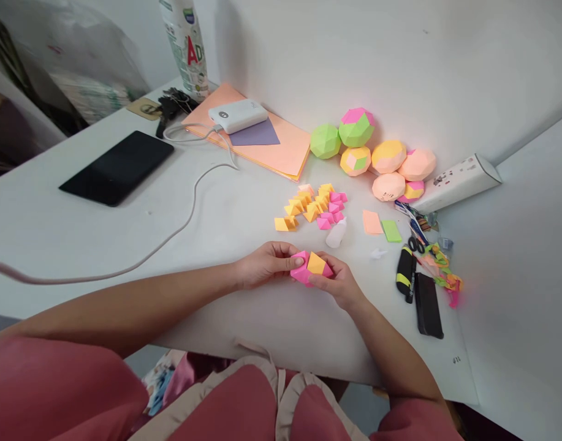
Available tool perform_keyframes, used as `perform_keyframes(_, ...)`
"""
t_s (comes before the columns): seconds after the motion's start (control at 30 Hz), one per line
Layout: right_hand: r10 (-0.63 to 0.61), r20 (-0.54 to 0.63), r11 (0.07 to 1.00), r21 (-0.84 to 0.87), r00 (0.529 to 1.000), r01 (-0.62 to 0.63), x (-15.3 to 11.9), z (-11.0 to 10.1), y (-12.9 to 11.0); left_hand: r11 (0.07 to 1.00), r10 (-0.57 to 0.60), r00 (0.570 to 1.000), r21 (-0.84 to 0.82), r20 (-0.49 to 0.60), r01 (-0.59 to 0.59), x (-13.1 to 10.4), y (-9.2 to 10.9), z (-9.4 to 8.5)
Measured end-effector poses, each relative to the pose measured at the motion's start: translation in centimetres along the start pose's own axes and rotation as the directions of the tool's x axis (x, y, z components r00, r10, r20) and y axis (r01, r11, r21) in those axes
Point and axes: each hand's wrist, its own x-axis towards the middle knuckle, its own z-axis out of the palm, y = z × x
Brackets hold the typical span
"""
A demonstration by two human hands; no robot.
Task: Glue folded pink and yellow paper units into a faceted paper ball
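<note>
head: folded paper point(314, 265) between both hands point(263, 266) point(342, 283)

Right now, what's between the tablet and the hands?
The white cable, which curves between the tablet and the hands in the head view.

The faceted folded-paper piece point(314, 265) is hot pink with a yellow-orange face, the pointed paper units point(311, 212) are yellow-orange, pink and pale peach, the rounded faceted paper balls point(355, 162) mix lime green, pink, peach and yellow-orange, and the long white box point(462, 182) bears dark specks.
</note>
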Motion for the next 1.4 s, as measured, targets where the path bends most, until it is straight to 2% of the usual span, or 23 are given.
perform_keyframes(0.07, 0.004, 0.017, 0.999, 0.046, 1.000, -0.004, 0.0, -0.1, -0.1, 0.999, -0.022, 1.000, 0.031, 0.010, 0.022, 0.0, -0.1, 0.0)
perform_keyframes(0.3, 0.014, -0.008, 0.999, 0.043, 1.000, -0.013, 0.1, 0.0, -0.3, 0.991, -0.016, 0.999, 0.135, 0.028, 0.012, 0.0, 0.1, -0.1)
perform_keyframes(0.53, 0.027, -0.044, 0.997, 0.079, 0.999, -0.024, 0.2, -0.1, 0.1, 0.986, 0.005, 0.999, 0.164, 0.052, -0.013, -0.1, 0.1, -0.1)
perform_keyframes(0.9, 0.021, -0.078, 0.993, 0.122, 0.997, -0.012, 0.2, -0.2, 0.4, 0.968, 0.045, 0.998, 0.244, 0.031, -0.052, -0.2, -0.1, 0.0)
perform_keyframes(1.13, 0.126, 0.064, 0.991, 0.038, 0.990, -0.128, -0.3, -0.6, -0.8, 0.938, 0.010, 0.999, 0.347, 0.047, -0.025, -0.4, -0.1, 0.4)
perform_keyframes(1.27, 0.168, 0.022, 0.986, -0.018, 0.986, -0.168, -0.5, -0.3, -1.3, 0.913, -0.031, 0.998, 0.407, 0.061, 0.004, -0.5, -0.4, 0.6)
perform_keyframes(1.4, 0.159, -0.025, 0.986, -0.053, 0.987, -0.160, -0.5, 0.1, -1.2, 0.924, -0.035, 0.998, 0.382, 0.050, 0.013, -0.6, -0.2, 0.8)
